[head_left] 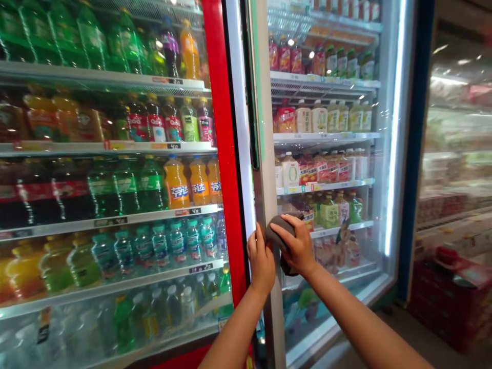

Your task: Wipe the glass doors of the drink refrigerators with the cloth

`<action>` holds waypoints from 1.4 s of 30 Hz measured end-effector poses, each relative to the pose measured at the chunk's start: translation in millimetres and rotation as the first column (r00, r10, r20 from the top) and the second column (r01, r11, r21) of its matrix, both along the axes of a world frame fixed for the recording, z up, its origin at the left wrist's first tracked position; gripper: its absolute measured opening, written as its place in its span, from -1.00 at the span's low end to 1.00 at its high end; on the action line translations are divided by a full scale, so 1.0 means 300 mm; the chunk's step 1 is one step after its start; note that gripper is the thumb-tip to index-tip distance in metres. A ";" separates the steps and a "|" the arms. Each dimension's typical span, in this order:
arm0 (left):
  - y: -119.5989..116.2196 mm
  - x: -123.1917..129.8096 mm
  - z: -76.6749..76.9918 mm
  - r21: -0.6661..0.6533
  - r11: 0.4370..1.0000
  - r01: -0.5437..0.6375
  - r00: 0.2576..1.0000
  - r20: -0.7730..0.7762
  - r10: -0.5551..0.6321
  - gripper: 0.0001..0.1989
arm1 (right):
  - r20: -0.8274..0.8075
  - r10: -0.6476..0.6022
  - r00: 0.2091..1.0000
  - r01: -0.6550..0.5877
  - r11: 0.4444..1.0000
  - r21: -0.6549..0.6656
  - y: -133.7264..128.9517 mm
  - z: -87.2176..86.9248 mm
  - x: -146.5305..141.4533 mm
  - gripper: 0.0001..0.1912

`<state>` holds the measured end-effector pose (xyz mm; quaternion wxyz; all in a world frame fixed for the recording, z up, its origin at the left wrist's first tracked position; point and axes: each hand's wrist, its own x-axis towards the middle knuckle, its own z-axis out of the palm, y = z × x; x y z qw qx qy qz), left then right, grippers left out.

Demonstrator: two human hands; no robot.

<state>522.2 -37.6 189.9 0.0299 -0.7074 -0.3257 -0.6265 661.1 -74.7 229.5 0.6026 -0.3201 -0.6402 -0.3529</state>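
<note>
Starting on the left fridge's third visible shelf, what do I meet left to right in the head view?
Dark bottles, green bottles, orange bottles, red frame, left hand, right hand, right light strip, dark red stack.

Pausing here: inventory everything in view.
left cooler: one, red-framed, left
right cooler: one, pale-framed, centre
green bottles: several, green, left cooler's top row
orange bottles: three, orange, left cooler's third row
teal bottles: about seven, teal, left cooler's fourth row
other bottles: many, mixed colours, both coolers
price tags: several, mixed, shelf edges
light strip: one, white, right cooler's far side
shelving: one display, blurred colours, far right
red stack: one, dark red, blurred, lower right
grey object: one, grey, identity unclear, centre
left hand: one, bare, at right cooler's frame
right hand: one, bare, gripping grey object
</note>
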 end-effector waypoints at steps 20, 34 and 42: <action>0.421 -0.135 0.036 0.554 0.726 -0.406 0.626 -0.410 0.663 -0.29 | 0.141 -0.100 0.985 0.107 0.993 -0.045 0.399 -0.246 0.046 -0.48; 0.452 -0.120 0.033 0.438 0.787 -0.434 0.642 -0.463 0.611 -0.24 | 0.209 -0.014 0.978 0.057 0.978 -0.199 0.462 -0.278 0.064 -0.28; 0.403 -0.128 -0.033 0.386 0.804 -0.453 0.640 -0.486 0.595 -0.35 | 0.073 0.088 0.993 -0.086 0.996 -0.019 0.416 -0.391 0.117 -0.41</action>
